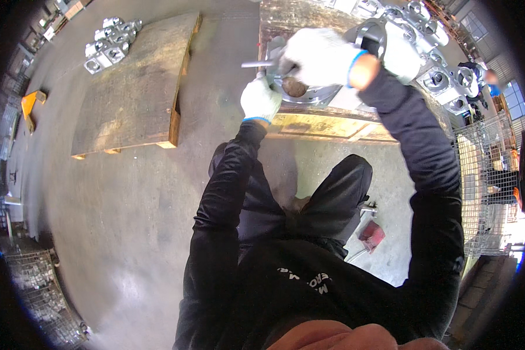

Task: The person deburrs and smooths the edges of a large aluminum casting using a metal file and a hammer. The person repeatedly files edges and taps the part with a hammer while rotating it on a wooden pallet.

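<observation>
Castings (112, 44) sit in a silver cluster at about ten o'clock, on the far corner of a bare wooden pallet (135, 87) that lies on the concrete floor (116, 221). Just right of it, at twelve o'clock, a second pallet (326, 123) carries the round metal flange (309, 93) you are working on, with its brown centre bore showing between your hands.

Your left hand (261, 99), in a white glove, rests against the flange's near left edge, fingers curled together on the rim; how firmly it grips you cannot tell from here. Your right hand (319, 56), also gloved, is closed around the handle of a thin metal rod (256, 64) that juts out toward nine o'clock, just above the flange and your left hand.

Farther right, at one to two o'clock, more machined housings (443, 79) stand packed in rows on the same pallet. A wire mesh cage (484, 175) stands at three o'clock.
</observation>
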Tool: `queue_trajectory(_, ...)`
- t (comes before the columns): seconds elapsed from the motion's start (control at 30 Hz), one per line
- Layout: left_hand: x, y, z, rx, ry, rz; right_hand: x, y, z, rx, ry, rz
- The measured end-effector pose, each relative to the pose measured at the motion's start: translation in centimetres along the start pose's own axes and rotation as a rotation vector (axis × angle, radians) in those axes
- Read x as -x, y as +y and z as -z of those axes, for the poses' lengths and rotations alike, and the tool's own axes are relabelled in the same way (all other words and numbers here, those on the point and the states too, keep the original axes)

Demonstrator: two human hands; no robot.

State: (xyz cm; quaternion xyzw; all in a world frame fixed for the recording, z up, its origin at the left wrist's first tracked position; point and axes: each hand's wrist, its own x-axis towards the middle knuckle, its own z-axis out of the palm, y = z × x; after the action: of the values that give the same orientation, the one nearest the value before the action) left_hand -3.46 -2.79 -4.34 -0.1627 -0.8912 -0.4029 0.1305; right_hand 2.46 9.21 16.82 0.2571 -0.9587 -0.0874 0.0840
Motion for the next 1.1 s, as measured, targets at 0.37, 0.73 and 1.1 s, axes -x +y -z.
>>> queue_trajectory(0.37,0.6,-1.5,-0.4,0.028,0.046,-0.124,2.2,-0.3,-1.6,-0.077,0.189,0.056)
queue_trajectory(0.73,-2.1,-2.6,-1.2,0.339,-0.095,-0.048,1.1,-0.4,0.2,-0.044,0.166,-0.112)
queue_trajectory(1.1,1.1,-3.0,0.3,0.537,-0.281,-0.08,2.2,-2.4,-3.2,-0.049,0.263,-0.24)
